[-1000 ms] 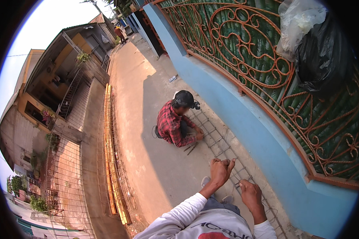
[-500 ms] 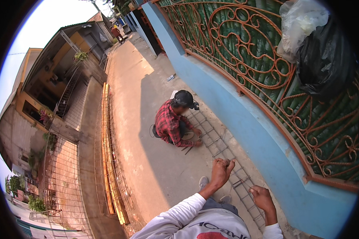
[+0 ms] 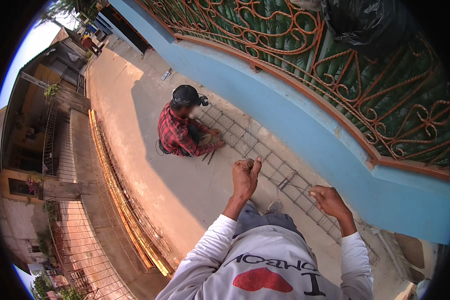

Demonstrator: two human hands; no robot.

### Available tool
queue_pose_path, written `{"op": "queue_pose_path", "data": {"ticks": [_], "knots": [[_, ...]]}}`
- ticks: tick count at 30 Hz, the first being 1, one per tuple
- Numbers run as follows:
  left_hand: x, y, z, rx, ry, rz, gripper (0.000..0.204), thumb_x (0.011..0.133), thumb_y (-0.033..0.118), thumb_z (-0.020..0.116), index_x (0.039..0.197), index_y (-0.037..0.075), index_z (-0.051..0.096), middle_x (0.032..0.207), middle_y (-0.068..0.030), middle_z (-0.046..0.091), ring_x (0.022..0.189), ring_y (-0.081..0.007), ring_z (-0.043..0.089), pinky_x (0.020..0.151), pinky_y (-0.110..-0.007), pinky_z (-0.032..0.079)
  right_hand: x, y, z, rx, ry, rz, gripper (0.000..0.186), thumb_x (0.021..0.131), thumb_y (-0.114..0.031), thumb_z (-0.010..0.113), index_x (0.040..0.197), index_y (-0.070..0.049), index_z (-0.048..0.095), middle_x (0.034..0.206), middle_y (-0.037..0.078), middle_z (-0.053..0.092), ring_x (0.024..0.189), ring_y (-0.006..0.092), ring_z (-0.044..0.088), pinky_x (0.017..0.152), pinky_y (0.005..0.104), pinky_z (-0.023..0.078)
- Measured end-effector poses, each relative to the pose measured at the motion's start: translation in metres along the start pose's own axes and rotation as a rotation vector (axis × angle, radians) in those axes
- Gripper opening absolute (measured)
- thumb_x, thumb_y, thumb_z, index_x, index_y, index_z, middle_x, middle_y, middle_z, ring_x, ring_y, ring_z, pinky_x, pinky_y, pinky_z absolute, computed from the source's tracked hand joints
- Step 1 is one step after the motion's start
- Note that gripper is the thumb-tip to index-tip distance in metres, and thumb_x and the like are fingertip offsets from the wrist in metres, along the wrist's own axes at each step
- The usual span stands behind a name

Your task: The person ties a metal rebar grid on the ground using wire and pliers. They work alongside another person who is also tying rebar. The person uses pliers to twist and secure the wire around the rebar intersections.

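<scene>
Wire (image 3: 285, 183) is pinched taut between left hand (image 3: 246, 176) and right hand (image 3: 329, 200); tension should be kept even above the cage (image 3: 265, 157).

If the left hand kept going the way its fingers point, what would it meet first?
The raised left hand points up the picture toward the crouching person in the red checked shirt. Nothing shows between them but bare concrete pavement, though depth is unclear; the hand may pass above that person.
</scene>
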State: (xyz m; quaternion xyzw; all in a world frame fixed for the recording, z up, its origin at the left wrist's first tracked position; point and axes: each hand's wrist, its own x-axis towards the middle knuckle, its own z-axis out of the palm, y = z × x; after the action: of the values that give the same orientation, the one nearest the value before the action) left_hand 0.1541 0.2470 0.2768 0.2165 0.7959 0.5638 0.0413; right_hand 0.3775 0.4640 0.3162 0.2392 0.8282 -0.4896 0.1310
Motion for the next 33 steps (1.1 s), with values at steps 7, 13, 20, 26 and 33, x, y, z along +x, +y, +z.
{"op": "queue_pose_path", "data": {"ticks": [7, 13, 20, 26, 33], "knots": [[0.002, -0.038, -0.013, 0.087, -0.02, -0.106, 0.051, 0.1, 0.027, 0.067, 0.06, 0.002, 0.049, 0.05, 0.0013, 0.042, 0.048, -0.0066, 0.037, 0.045, -0.031, 0.031, -0.028, -0.035, 0.003, 0.303, -0.828, 0.13, 0.034, 0.106, -0.035, 0.058, 0.109, -0.004, 0.071, 0.06, 0.0, 0.051, 0.055, 0.0083, 0.043, 0.055, 0.0282, 0.039], [-0.007, -0.041, -0.017, 0.013, 0.003, -0.286, 0.049, 0.1, 0.029, 0.068, 0.061, 0.005, 0.051, 0.053, 0.004, 0.042, 0.048, -0.0055, 0.036, 0.044, -0.029, 0.029, -0.027, -0.003, -0.001, 0.777, -0.469, 0.02, 0.03, 0.102, -0.029, 0.065, 0.106, -0.001, 0.072, 0.066, -0.002, 0.055, 0.056, 0.0076, 0.045, 0.055, 0.0238, 0.039], [-0.01, -0.029, -0.018, 0.003, 0.002, -0.308, 0.049, 0.099, 0.03, 0.07, 0.061, 0.005, 0.051, 0.054, 0.0042, 0.042, 0.048, -0.0055, 0.038, 0.044, -0.029, 0.029, -0.003, 0.025, 0.028, 0.035, 0.132, -0.229, 0.025, 0.096, -0.021, 0.07, 0.111, -0.001, 0.072, 0.08, 0.007, 0.07, 0.073, 0.0224, 0.066, 0.068, 0.0374, 0.052], [-0.014, -0.004, 0.004, 0.001, -0.043, -0.248, 0.05, 0.098, 0.024, 0.071, 0.062, -0.002, 0.048, 0.057, -0.0029, 0.031, 0.059, -0.0095, 0.03, 0.05, -0.034, 0.031, 0.008, -0.051, 0.079, -0.056, 0.11, -0.222, 0.027, 0.094, -0.02, 0.069, 0.118, -0.006, 0.068, 0.092, 0.015, 0.073, 0.086, 0.0318, 0.072, 0.074, 0.0411, 0.056], [-0.017, -0.003, 0.001, 0.041, -0.068, -0.329, 0.05, 0.098, 0.026, 0.069, 0.062, -0.004, 0.052, 0.054, -0.0047, 0.035, 0.057, -0.0096, 0.033, 0.05, -0.035, 0.034, 0.027, -0.052, 0.107, -0.25, 0.463, -0.514, 0.027, 0.093, -0.012, 0.066, 0.12, -0.011, 0.067, 0.076, 0.012, 0.069, 0.067, 0.0286, 0.07, 0.057, 0.0396, 0.055]]}}
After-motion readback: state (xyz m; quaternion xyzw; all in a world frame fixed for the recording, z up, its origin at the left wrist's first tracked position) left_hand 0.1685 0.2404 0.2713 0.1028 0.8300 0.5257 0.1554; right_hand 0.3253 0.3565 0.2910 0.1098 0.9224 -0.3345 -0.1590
